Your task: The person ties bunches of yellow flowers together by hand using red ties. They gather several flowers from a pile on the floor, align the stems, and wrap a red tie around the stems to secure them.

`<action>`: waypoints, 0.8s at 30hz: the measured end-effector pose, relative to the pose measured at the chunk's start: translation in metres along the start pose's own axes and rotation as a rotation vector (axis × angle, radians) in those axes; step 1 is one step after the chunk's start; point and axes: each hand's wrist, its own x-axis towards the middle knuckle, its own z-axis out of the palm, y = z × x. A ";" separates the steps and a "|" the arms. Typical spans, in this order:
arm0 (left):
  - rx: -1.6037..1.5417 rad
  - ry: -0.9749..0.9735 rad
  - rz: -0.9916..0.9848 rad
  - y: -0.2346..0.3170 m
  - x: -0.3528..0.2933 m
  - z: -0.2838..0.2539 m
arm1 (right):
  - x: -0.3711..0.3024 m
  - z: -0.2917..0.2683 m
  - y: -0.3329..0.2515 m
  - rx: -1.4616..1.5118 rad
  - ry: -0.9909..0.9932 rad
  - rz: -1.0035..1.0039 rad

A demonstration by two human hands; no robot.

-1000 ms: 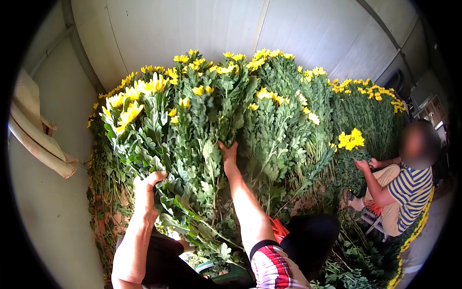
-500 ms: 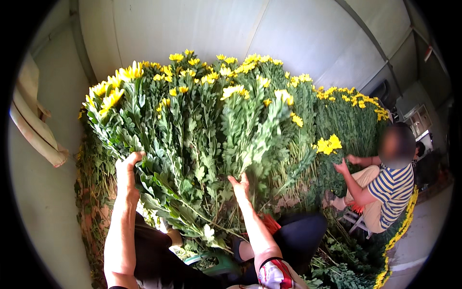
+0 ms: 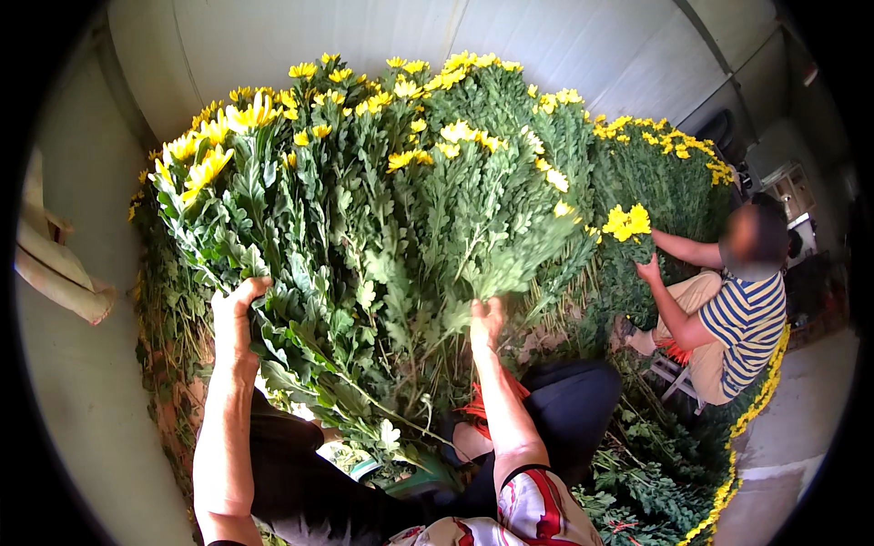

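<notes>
My left hand [image 3: 238, 305] is closed round the stems of a bunch of yellow chrysanthemums [image 3: 246, 196], blooms up and leaning against the heap. Loose leafy stems hang below that fist across my lap. Over to the right, my right hand [image 3: 487, 320] is closed on a chrysanthemum stem [image 3: 517, 266] whose leaves are smeared by motion; how many stems it holds I cannot tell. In front of both hands stands a dense bank of cut chrysanthemums [image 3: 401, 200], yellow heads at the top and bare stems low down.
At the right a co-worker in a striped shirt [image 3: 742, 314] sits on a low stool [image 3: 675, 380], holding a small yellow bunch [image 3: 626, 223]. Red-orange strands [image 3: 478, 405] lie by my ankle. More chrysanthemums [image 3: 646, 455] cover the lower right. A pale wall [image 3: 319, 27] rises behind.
My right hand has moved right and slightly up, closing on a stem and sweeping its leaves rightward. My left hand keeps its bunch. The co-worker's far hand has moved up toward their flowers.
</notes>
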 end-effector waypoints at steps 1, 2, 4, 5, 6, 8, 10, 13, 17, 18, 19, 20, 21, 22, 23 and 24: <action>0.006 -0.011 -0.003 -0.001 0.001 0.000 | -0.008 -0.006 -0.018 0.108 0.071 0.000; 0.014 -0.031 -0.026 0.002 -0.002 0.008 | -0.012 -0.011 -0.028 0.215 0.152 0.002; 0.015 -0.051 -0.034 0.004 -0.003 0.010 | -0.017 -0.008 -0.043 0.163 0.121 -0.045; 0.032 -0.036 -0.028 0.005 -0.006 0.015 | -0.013 -0.005 -0.050 0.236 0.019 -0.035; 0.031 -0.060 -0.040 0.002 -0.003 0.016 | -0.007 -0.003 -0.056 0.305 -0.075 -0.022; 0.047 -0.045 -0.072 0.008 -0.009 0.033 | 0.028 0.018 -0.044 0.073 0.136 -0.298; 0.025 -0.069 -0.081 0.005 -0.007 0.035 | 0.052 0.022 -0.045 -0.193 0.014 -0.239; 0.027 -0.066 -0.078 -0.002 -0.001 0.024 | 0.039 0.030 -0.080 -0.229 -0.202 -0.422; -0.019 -0.024 -0.114 -0.004 0.000 0.028 | 0.018 0.047 -0.104 -0.200 -0.133 -0.452; -0.001 -0.025 -0.107 -0.005 0.000 0.027 | 0.018 0.054 -0.111 -0.202 -0.071 -0.426; -0.008 -0.032 -0.095 -0.003 0.000 0.027 | 0.019 0.064 -0.120 -0.204 -0.011 -0.401; -0.016 -0.045 -0.093 -0.002 0.000 0.029 | 0.020 0.072 -0.127 -0.216 0.050 -0.369; -0.008 -0.054 -0.103 -0.003 0.000 0.031 | 0.031 0.083 -0.121 -0.149 0.072 -0.227; -0.001 -0.063 -0.113 -0.004 0.000 0.033 | 0.040 0.086 -0.109 -0.120 -0.050 -0.083; 0.007 -0.062 -0.115 -0.003 0.001 0.033 | 0.046 0.092 -0.094 -0.086 -0.032 -0.159; 0.010 -0.058 -0.106 -0.003 0.001 0.032 | 0.046 0.095 -0.089 -0.056 -0.021 -0.241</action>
